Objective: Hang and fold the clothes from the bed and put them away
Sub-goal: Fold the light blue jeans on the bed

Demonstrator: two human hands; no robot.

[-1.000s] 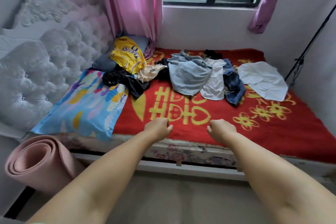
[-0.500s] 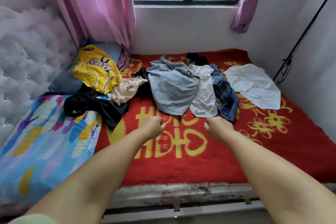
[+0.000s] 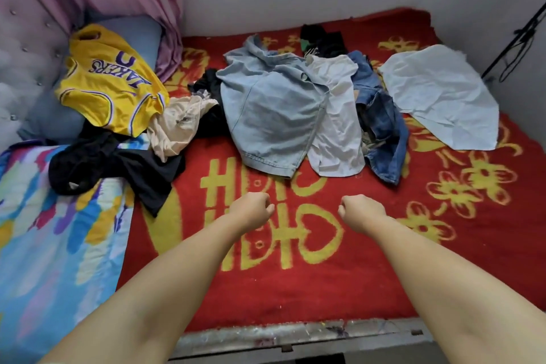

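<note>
Red bed cover (image 3: 266, 289) with yellow characters and flowers now fills nearly the whole head view; a second ago the window, the floor and the rolled mat beside the bed were in frame, and all three have dropped out. You have closed in on the bed and tipped your gaze down onto it.

Clothes, none touched yet:
- yellow jersey (image 3: 109, 89) at the left, draped over a grey-blue pillow (image 3: 139, 35) by the tufted headboard
- black garment (image 3: 118, 165) below it, overlapping the multicoloured pillowcase (image 3: 53, 245)
- beige garment (image 3: 177, 127) just beside the jersey
- light denim piece (image 3: 271, 115) in the middle, with a white shirt (image 3: 336, 127) touching its right edge
- darker jeans (image 3: 381, 127) bunched beside the shirt
- pale flat sheet of cloth (image 3: 440, 97) at the right, apart from the pile

Grip state: left hand (image 3: 251, 210) and right hand (image 3: 362, 211) are both clenched into fists and hold nothing, as in the two earlier frames. They hover over the bare cover, just short of the denim hem.

Judgement: the approach is done and sorting has not begun. Nearest candidates for your first pick are the denim piece and the white shirt; fingers must uncurl first.
</note>
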